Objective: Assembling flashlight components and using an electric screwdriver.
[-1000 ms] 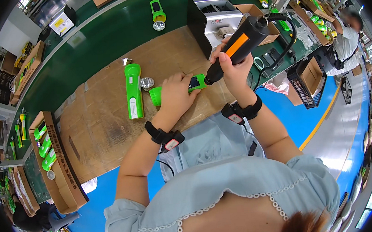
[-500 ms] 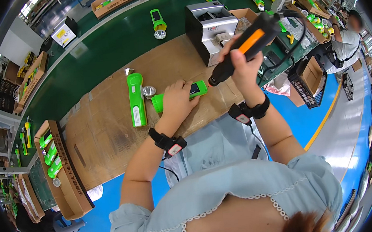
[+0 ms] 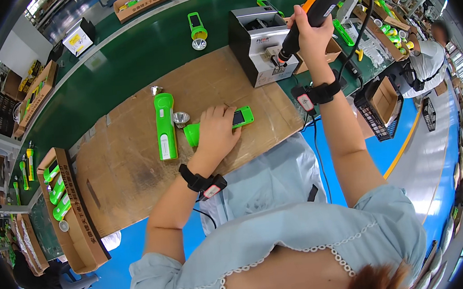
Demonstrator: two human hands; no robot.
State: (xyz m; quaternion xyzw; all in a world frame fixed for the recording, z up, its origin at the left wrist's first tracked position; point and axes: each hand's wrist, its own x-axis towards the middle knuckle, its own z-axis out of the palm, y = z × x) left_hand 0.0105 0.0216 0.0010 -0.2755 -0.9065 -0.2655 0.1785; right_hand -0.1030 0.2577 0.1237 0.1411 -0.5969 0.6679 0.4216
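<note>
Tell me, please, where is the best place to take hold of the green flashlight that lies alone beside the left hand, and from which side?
Probably the long straight body of the green flashlight, taken from above across its narrow width. It lies flat on the cardboard sheet, lengthwise away from the person. Both long sides look free, though a small silver reflector sits near its right side.

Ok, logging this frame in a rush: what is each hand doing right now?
Left hand: palm down on the green torch, pressing it to the board, not gripping.
Right hand: closed around the electric screwdriver, tip at the grey machine.
</note>
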